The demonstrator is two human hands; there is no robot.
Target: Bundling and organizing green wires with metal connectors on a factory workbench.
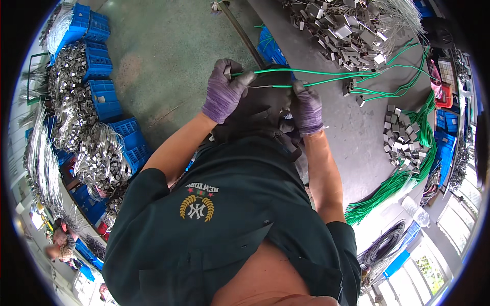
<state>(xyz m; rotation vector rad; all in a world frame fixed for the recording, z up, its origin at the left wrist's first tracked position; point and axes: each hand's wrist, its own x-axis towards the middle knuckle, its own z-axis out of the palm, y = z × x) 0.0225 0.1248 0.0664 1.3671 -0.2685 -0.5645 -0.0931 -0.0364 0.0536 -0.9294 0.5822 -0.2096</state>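
Note:
Both my hands wear purple knit gloves. My left hand (226,90) is closed around a thin green cable (326,72) near its end, with a small metal piece at the fingertips. My right hand (308,108) pinches a second green cable (337,80) just below it. Both cables run right across the grey table (352,127) toward a bunch of green cables (408,176). My hands are held close together above my dark green shirt and a dark bag or apron.
A heap of small metal housings with wires (347,28) lies at the table's far side, and a smaller pile of metal squares (400,137) at right. Blue crates (107,97) full of silvery wired parts line the green floor at left. A person crouches at lower left (58,245).

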